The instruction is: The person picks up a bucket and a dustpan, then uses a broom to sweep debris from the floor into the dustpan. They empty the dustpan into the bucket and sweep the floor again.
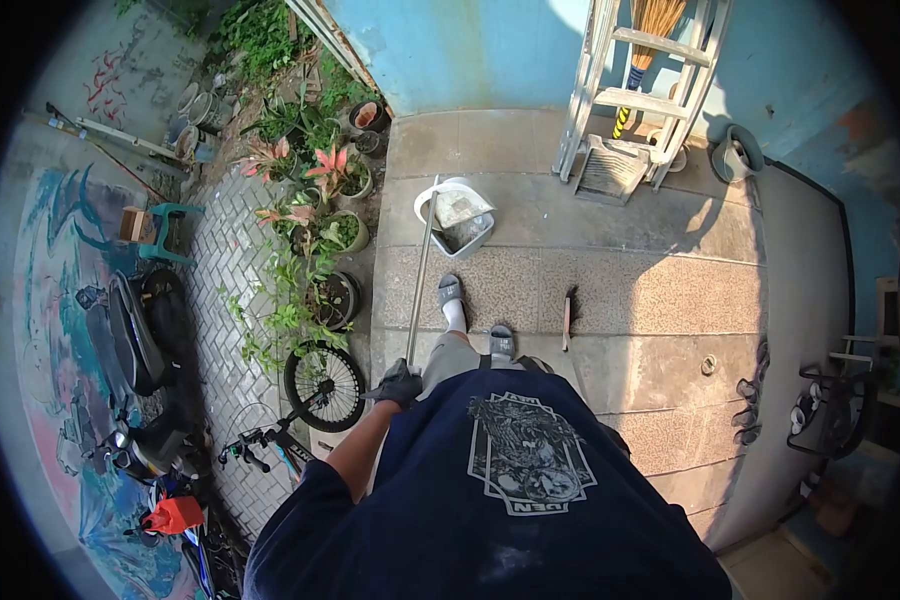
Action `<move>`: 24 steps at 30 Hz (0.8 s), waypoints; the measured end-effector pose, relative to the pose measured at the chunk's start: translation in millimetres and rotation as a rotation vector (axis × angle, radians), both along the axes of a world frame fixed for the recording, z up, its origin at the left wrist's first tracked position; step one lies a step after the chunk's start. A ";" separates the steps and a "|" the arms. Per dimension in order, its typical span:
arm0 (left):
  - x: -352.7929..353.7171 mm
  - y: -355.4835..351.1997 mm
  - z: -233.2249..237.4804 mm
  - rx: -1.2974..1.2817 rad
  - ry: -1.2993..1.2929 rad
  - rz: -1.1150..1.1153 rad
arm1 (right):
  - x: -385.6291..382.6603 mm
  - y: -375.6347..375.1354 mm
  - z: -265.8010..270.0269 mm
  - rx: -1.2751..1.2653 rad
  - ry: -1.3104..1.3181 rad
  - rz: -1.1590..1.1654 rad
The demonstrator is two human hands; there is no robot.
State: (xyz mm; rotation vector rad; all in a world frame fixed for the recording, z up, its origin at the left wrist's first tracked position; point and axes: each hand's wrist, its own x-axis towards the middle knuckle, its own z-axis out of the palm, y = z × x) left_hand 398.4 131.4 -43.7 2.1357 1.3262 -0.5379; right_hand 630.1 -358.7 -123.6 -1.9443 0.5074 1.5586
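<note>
My left hand (400, 385), in a dark glove, is closed around the lower end of a long thin metal pole (419, 290). The pole runs forward to a white dustpan (456, 197), which rests tilted over a pale square bin (472, 247). Grey debris shows in the bin, just ahead of my slippered feet (451, 288). My right hand is hidden behind my dark shirt (470, 480). On the floor to the right lies a small brush (568, 318) with dark bristles.
Potted plants (335, 300) and a bicycle (324, 386) stand along the left. A ladder (580, 90) leans at the blue wall with a straw broom (653, 35) behind it. Motorbikes (145, 340) are farther left; a bucket (736, 155) stands at the right.
</note>
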 end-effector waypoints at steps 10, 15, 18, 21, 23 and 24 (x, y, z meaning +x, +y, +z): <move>-20.6 5.3 -36.7 -0.032 0.051 0.031 | -6.6 5.8 -1.5 -0.002 0.010 -0.001; -22.3 2.5 -22.6 -0.020 0.031 0.000 | -10.5 6.9 -0.3 -0.004 0.012 -0.003; -21.8 -3.1 -17.7 0.013 -0.006 0.006 | -9.5 6.6 -2.0 -0.004 0.010 0.001; -23.9 -1.8 -20.0 0.067 -0.046 -0.050 | -11.8 6.4 -2.7 -0.008 0.012 -0.003; -27.4 -2.1 -20.3 0.086 -0.048 -0.088 | -13.6 5.4 -3.1 -0.009 0.011 -0.003; -24.3 -0.7 -17.4 0.113 -0.061 -0.075 | -12.0 5.9 -3.2 -0.010 0.008 0.000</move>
